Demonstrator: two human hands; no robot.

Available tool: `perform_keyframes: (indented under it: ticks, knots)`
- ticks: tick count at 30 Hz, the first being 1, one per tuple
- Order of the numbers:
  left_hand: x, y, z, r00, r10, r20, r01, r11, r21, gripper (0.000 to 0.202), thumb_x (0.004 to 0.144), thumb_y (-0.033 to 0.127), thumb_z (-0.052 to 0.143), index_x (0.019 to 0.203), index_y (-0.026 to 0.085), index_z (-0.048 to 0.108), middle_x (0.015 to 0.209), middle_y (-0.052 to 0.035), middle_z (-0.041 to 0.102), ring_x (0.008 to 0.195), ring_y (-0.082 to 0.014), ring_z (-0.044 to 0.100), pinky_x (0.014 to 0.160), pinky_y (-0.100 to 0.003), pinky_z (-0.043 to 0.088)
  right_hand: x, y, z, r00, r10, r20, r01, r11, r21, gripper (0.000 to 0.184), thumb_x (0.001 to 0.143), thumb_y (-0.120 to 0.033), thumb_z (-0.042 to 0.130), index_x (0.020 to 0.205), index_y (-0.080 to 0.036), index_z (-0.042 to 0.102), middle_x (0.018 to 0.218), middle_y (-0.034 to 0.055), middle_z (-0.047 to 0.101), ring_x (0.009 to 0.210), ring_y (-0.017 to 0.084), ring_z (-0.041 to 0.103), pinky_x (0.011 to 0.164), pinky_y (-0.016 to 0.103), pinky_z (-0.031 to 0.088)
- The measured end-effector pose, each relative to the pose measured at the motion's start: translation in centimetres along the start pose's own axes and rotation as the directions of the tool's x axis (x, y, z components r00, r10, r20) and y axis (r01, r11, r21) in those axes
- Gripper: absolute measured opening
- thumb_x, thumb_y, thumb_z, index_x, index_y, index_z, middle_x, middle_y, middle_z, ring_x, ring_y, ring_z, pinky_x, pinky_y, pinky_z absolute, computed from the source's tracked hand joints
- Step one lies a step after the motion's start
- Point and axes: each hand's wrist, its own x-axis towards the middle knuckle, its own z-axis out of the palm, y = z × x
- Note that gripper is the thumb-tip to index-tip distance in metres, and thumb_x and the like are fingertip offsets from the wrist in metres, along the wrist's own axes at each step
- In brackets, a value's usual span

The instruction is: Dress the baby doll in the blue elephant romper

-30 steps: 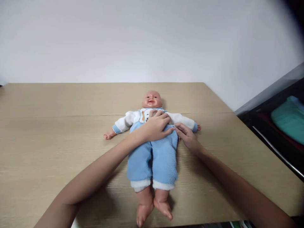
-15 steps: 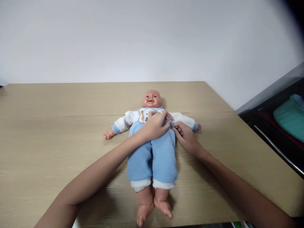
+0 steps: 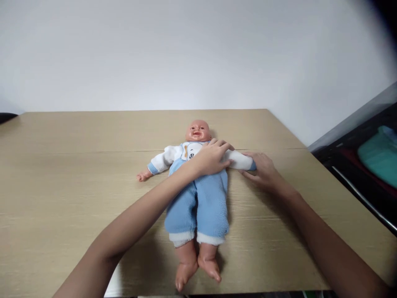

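Observation:
A baby doll (image 3: 198, 131) lies on its back, head away from me, dressed in a white top with an animal print and blue fleece trousers (image 3: 212, 207). Across its chest reaches my left hand (image 3: 214, 158), thumb and fingers closed round the upper part of the white sleeve (image 3: 238, 160) on the right. My right hand (image 3: 263, 171) is wrapped round the blue cuff end of that same sleeve, hiding the doll's hand there. The other doll arm (image 3: 164, 159) lies stretched out to the left, and both bare feet (image 3: 187, 271) point towards me.
The doll rests on a light wooden table (image 3: 77, 182) with a seam running across it. Behind stands a pale wall (image 3: 155, 54). To the right is a dark piece of furniture with a green cloth (image 3: 380, 153) on it.
My right hand has moved outward from the doll's side to the sleeve's cuff. My left hand has shifted slightly right, from the chest onto the upper sleeve.

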Motion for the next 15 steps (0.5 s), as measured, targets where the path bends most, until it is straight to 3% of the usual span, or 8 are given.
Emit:
perform_keyframes:
  ticks: [4,8,11,15]
  knots:
    - [0.7,-0.6,1.4,0.998,-0.047,0.032,0.044,0.993,0.107,0.057,0.095,0.046,0.076,0.140,0.014,0.063,0.135,-0.0156,0.069,0.121,-0.0350,0.059,0.110,-0.049,0.047,0.3,-0.3,-0.9,0.996,0.043,-0.079,-0.033,0.992,0.120,0.043,0.087,-0.039,0.080,0.125,-0.021,0.069,0.120,0.0152,0.080,0.107,0.039,0.075,0.095,0.055,0.055]
    - [0.3,-0.8,2.5,0.999,-0.030,-0.019,0.032,0.994,0.101,0.068,0.085,0.047,0.085,0.143,0.018,0.062,0.134,-0.0120,0.071,0.119,-0.0360,0.059,0.108,-0.050,0.046,0.3,-2.4,-2.2,0.982,0.117,-0.145,-0.074,0.958,0.275,0.050,0.085,-0.046,0.088,0.125,-0.024,0.068,0.122,0.0132,0.080,0.104,0.035,0.078,0.090,0.049,0.061]
    - [-0.1,-0.6,2.7,0.999,-0.016,-0.048,0.021,0.993,0.115,0.061,0.086,0.042,0.082,0.138,0.018,0.064,0.130,-0.0118,0.072,0.117,-0.0357,0.059,0.106,-0.050,0.047,0.1,-3.9,-2.6,0.969,0.143,-0.201,-0.075,0.947,0.313,0.059,0.080,-0.052,0.093,0.125,-0.025,0.065,0.121,0.0134,0.081,0.106,0.036,0.078,0.092,0.049,0.063]
    - [-0.6,-0.3,2.5,0.996,-0.020,-0.085,0.029,0.994,0.105,0.046,0.090,0.037,0.075,0.131,0.018,0.066,0.123,-0.0117,0.073,0.112,-0.0340,0.059,0.104,-0.049,0.048,-0.1,-4.6,-2.2,0.974,0.158,-0.161,-0.076,0.900,0.429,0.075,0.078,-0.053,0.096,0.137,-0.025,0.058,0.129,0.0156,0.076,0.111,0.035,0.077,0.094,0.048,0.064]
